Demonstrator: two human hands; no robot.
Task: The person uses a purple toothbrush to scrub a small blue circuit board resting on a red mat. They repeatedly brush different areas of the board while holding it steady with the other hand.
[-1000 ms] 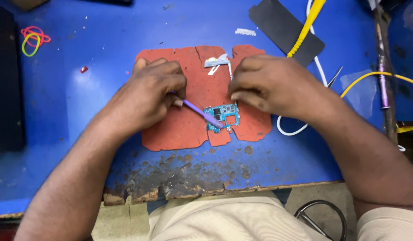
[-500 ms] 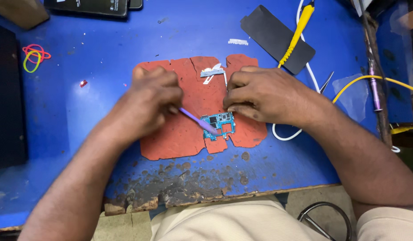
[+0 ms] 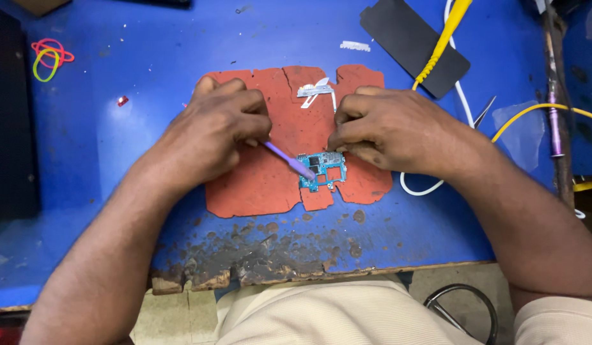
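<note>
Your right hand [image 3: 389,134] pinches the small circuit board [image 3: 321,171] flat on the red mat [image 3: 270,185], steadying it, while your left hand [image 3: 213,137], fingers closed, angles the purple tool [image 3: 288,160] onto it.

Around the red mat [image 3: 270,185], bare blue tabletop [image 3: 136,147] lies open to its left and far side, while white cable [image 3: 416,189], yellow cable [image 3: 436,48] and black pad [image 3: 405,35] crowd its right.
</note>
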